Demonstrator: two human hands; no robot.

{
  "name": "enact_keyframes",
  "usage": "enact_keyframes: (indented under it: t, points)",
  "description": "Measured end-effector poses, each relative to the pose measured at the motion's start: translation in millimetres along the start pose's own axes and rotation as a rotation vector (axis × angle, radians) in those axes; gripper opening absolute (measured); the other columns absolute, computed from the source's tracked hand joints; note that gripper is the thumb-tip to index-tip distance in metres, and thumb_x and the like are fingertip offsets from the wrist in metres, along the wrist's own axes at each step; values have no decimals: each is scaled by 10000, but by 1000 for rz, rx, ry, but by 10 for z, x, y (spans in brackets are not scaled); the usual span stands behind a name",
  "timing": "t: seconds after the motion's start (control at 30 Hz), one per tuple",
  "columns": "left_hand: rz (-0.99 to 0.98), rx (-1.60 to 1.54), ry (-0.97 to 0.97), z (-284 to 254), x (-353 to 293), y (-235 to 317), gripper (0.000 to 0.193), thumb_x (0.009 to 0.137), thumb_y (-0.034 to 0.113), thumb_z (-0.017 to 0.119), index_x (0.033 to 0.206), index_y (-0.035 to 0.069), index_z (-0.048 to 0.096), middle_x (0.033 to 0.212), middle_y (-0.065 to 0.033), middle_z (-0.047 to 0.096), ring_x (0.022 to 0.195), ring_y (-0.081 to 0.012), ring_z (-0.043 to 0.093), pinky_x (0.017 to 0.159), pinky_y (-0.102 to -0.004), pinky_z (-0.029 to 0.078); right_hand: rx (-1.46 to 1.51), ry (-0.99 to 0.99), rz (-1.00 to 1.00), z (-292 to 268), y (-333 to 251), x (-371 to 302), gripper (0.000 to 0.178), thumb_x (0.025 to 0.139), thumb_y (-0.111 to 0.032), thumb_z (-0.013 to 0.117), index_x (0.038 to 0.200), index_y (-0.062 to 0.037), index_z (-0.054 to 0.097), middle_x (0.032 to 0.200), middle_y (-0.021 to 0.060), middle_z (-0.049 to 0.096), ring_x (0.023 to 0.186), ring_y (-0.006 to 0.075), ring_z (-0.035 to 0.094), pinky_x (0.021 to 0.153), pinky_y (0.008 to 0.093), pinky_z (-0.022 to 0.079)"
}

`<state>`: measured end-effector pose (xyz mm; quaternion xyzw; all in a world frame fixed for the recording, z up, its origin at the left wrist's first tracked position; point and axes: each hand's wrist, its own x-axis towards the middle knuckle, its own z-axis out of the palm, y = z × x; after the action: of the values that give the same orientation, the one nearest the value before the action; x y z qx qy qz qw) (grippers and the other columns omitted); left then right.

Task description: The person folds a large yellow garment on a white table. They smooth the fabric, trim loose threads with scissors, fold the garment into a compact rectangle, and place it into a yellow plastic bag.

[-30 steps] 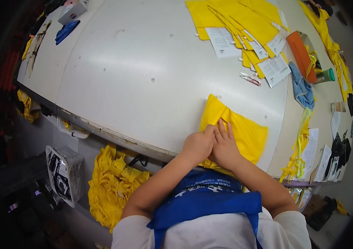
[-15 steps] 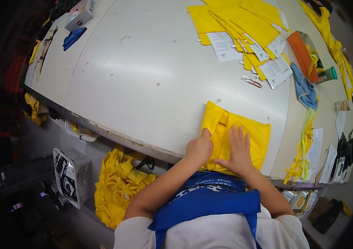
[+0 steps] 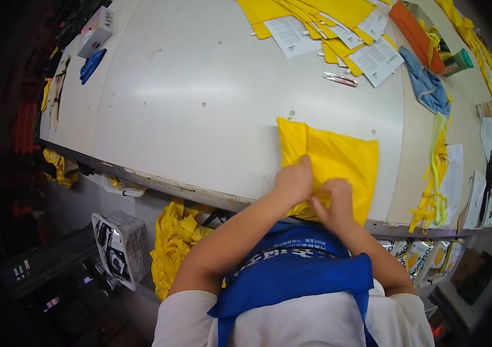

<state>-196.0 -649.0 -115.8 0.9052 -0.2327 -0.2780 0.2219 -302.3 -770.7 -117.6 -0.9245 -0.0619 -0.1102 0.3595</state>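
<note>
A folded piece of yellow fabric (image 3: 347, 162) lies at the table's near edge, right in front of me. A seam or fold line runs down its left part. My left hand (image 3: 293, 184) is closed on the fabric's left side, pinching it with the thumb on top. Just to the right, my right hand (image 3: 337, 206) has its fingers curled in and pinches the near part of the fabric. The two hands are close together. My right fingertips are partly hidden and slightly blurred.
Beyond the fabric lie red-handled thread snips (image 3: 341, 80) and a fanned stack of yellow folded pieces (image 3: 263, 17) with printed sheets. At right are a light-blue cloth (image 3: 425, 84), an orange box (image 3: 411, 34) and yellow strips (image 3: 436, 185). Below the table edge hangs crumpled yellow fabric (image 3: 176, 246).
My right hand, lying flat with spread fingers before, has curled and pinches the near part of the fabric. The left fold now lies flatter, closing the gap. The view has shifted.
</note>
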Motion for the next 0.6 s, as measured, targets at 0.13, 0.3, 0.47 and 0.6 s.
enact_keyframes:
  t: [0.13, 0.3, 0.47, 0.6]
  points:
    - [-79, -45, -50, -47, 88, -62, 271, 788, 146, 555, 1004, -12, 512, 810, -245, 642, 779, -394, 636, 708, -467, 504, -7, -287, -320, 45, -179, -93, 188, 729, -165, 651, 912, -145, 611, 840, 18, 531, 833, 191, 519, 713, 331, 377]
    - [-120, -39, -66, -109, 111, -90, 276, 752, 147, 605, 993, 27, 543, 849, -216, 650, 820, -370, 637, 722, -442, 502, -156, -268, -471, 200, -216, -39, 103, 772, -206, 555, 854, -164, 601, 752, 1, 472, 749, 166, 494, 675, 301, 362]
    - [-104, -2, -32, -151, 31, -128, 282, 756, 161, 605, 1001, 39, 538, 842, -213, 648, 814, -371, 633, 719, -444, 499, -240, -201, -498, 239, -261, -50, 69, 760, -198, 543, 799, -148, 570, 732, 4, 467, 712, 167, 496, 647, 294, 366]
    - [-83, -6, -52, -231, -55, -89, 324, 753, 167, 611, 1037, 46, 512, 846, -207, 646, 813, -375, 629, 715, -448, 496, -224, -229, -494, 320, -233, -86, 57, 756, -191, 542, 773, -137, 550, 722, 18, 489, 677, 172, 506, 610, 292, 382]
